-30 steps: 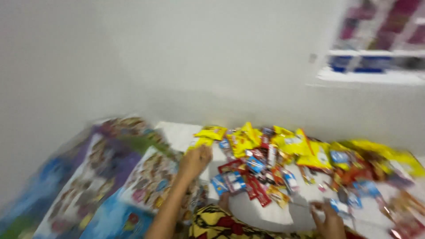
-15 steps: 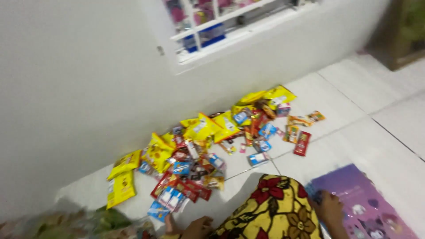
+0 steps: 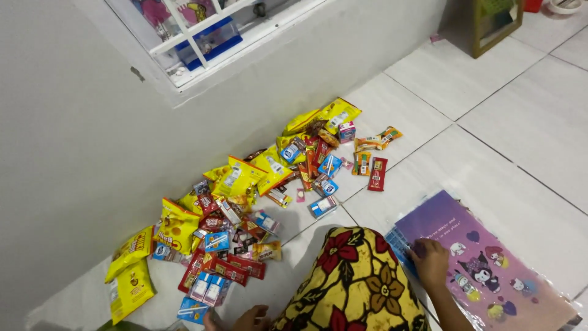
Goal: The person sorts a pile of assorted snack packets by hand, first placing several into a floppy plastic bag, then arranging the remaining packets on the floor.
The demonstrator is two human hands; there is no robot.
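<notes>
Starting nearest you: your right hand rests at lower right of the frame, fingers curled down onto the upper left corner of the purple sheet. It presses or pinches that corner; whether it has a true grip, you cannot tell, because the fingertips are tucked under the knuckles. The sheet lies flat on the floor, long axis running from your hand toward the lower right corner, where its far end is cut off by the frame edge. A glossy wrap appears to cover it.

Your left hand sits at the bottom edge, left of centre, half out of frame. It touches the tile just beside the snack pile; open or clenched cannot be told. Your knee in floral cloth stands between the two hands and hides the floor behind it.

The right hand alone is on the sheet; the left is well apart from it, across the knee.

Farther off, the pile runs in a band from lower left to upper centre along the wall. Yellow bags, red packets and small blue cartons overlap; individual items underneath are hard to make out. A shelf opening sits at upper left, a wooden frame at upper right.
</notes>
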